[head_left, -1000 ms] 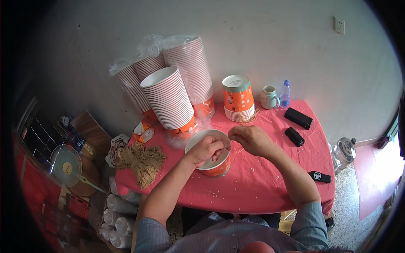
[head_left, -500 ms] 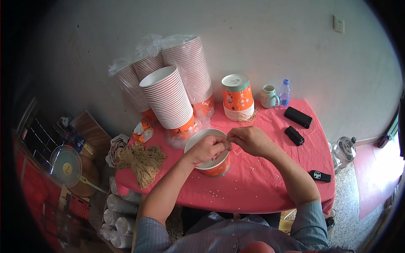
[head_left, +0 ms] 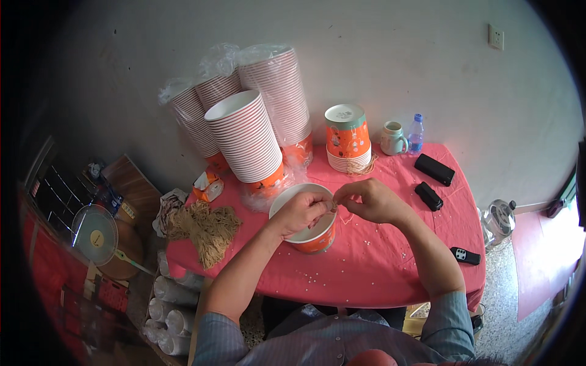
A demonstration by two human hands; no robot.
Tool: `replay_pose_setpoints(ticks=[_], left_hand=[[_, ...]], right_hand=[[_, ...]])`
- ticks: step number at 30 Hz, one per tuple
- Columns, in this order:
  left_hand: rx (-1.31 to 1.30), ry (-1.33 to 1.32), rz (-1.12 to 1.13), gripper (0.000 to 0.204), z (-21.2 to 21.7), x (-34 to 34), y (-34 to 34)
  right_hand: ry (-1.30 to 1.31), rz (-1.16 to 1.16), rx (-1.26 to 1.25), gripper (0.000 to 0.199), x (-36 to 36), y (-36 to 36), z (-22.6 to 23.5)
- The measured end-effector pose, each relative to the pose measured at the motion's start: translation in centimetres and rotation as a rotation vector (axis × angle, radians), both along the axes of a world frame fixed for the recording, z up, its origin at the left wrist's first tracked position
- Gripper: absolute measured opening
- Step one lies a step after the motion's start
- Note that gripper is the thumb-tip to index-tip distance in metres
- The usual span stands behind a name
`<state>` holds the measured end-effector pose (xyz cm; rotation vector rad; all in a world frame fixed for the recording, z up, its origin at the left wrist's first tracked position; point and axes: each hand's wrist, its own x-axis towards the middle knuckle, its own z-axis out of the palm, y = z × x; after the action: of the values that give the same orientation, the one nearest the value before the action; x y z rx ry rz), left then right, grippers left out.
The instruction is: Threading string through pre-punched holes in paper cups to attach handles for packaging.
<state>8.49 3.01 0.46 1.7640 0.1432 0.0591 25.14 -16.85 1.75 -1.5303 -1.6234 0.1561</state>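
Both hands have moved closer together since a second ago, and now they almost touch over the rim of the bowl. The left hand (head_left: pixel 303 210) rests on the round white paper bowl with the orange outside (head_left: pixel 308 229), with its fingers pressed together in a pinch. The right hand (head_left: pixel 366 200) is just beside it, also pinching. Between the two hands runs a thin tan string (head_left: pixel 335 205). It is very small, so I cannot tell how it is tied. The string lies sideways, from one hand to the other, right at the bowl's far right rim. Both hands are about equally near to it.

The bowl sits near the middle of the pink cloth-covered table (head_left: pixel 390 262). Behind it stand tall stacks of the same bowls: I count four (head_left: pixel 244 137), some with clear plastic wrap on top. One short stack with a lid (head_left: pixel 347 139) stands apart to the right. A pile of tan strings (head_left: pixel 204 227) lies at the left edge of the table.

Farther right I see one pale green mug (head_left: pixel 392 138), one small blue water bottle (head_left: pixel 415 133), two black box-shaped things (head_left: pixel 434 169) and one small black remote (head_left: pixel 465 255). Tiny white bits dot the cloth.
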Motion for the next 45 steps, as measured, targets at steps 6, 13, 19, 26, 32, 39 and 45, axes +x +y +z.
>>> replay_pose_setpoints(ticks=[6, 13, 19, 26, 32, 39, 45], left_hand=[[0.051, 0.036, -0.021, 0.022, 0.4, -0.1, 0.0], [-0.001, 0.023, 0.040, 0.022, 0.3, -0.4, -0.4], [0.031, 0.008, 0.090, 0.025, 0.3, -0.5, -0.8], [0.008, -0.021, 0.133, 0.026, 0.2, -0.2, -0.5], [-0.034, -0.047, 0.131, 0.023, -0.1, -0.4, -0.2], [-0.069, -0.080, 0.110, 0.021, 0.5, -0.3, -0.3], [-0.084, -0.127, 0.103, 0.019, 0.4, -0.3, -0.2]], right_hand=[[0.038, -0.006, -0.036, 0.016, -0.3, 0.0, 0.2], [0.030, -0.018, -0.014, 0.012, 0.4, 0.6, -0.7], [0.035, -0.008, 0.050, 0.014, 1.1, 0.9, -1.7], [0.019, -0.024, 0.019, 0.015, 1.3, 0.9, -2.0], [0.035, -0.036, -0.046, 0.015, 1.4, 0.8, -1.7], [0.025, -0.050, -0.052, 0.018, 1.6, 0.6, -1.7], [0.007, -0.020, -0.021, 0.018, 1.9, 0.6, -2.1]])
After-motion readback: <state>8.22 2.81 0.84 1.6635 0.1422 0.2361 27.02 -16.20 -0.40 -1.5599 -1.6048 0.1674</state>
